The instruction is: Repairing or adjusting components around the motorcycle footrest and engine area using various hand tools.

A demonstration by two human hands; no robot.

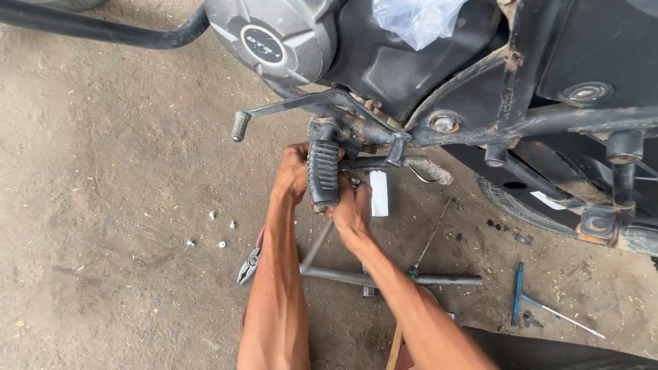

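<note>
Now I have both hands up at the motorcycle's footpeg [323,173], which hangs ribbed and black from the frame [480,127]. My left hand [293,171] lies against the peg's left side, fingers curled round behind it, so I cannot tell how tightly they clench. My right hand [352,209] is at the peg's lower right, fingers bent in toward the bracket; what they pinch is hidden, so I cannot tell if they grasp anything. The peg sits between the two hands, touching both.

Just above the fingers the gear lever [288,109] runs out leftward to its rubber tip, under the grey engine cover [274,38]. Right of my right hand a white tag [378,193] hangs near the bracket.

Below my forearms, on the dirt floor [103,205], lie a grey T-shaped bar [384,277] and pliers [248,266], the latter just beside my left forearm. Left of my left hand, well apart, a few small bolts [222,243] are scattered. Far to the right of my right hand a blue-handled T wrench [522,298] rests on the ground.
</note>
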